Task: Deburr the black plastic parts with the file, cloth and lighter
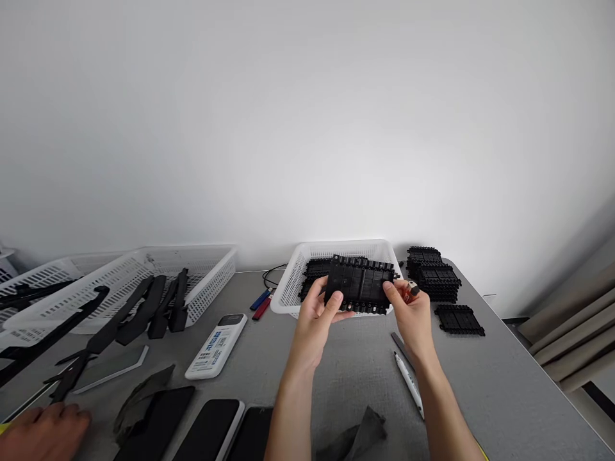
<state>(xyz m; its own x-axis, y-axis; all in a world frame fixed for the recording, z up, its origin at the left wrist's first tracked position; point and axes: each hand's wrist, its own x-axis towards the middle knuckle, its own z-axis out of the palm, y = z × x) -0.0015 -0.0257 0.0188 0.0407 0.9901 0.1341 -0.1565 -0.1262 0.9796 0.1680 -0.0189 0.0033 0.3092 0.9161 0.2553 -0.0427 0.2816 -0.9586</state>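
Observation:
Both my hands hold a black plastic plate (361, 286) with toothed edges, tilted toward me over the front of a white basket. My left hand (321, 310) grips its left end, thumb on the face. On the right end lies the thumb of my right hand (410, 314). A small red object with a dark, pale-ringed end (411, 290) is tucked in that hand; its kind is unclear. Similar black plates (319, 266) lie in the white basket (283, 298). A stack of such plates (436, 282) stands to the right, with a single plate (460, 319) in front.
A marker (409, 385) and a dark flat strip (402, 349) lie by my right forearm. Grey cloth (358, 438), phones (209, 429) and a white device (216, 346) are nearer left. Another person's hand (45, 432) touches black parts beside white baskets (211, 282).

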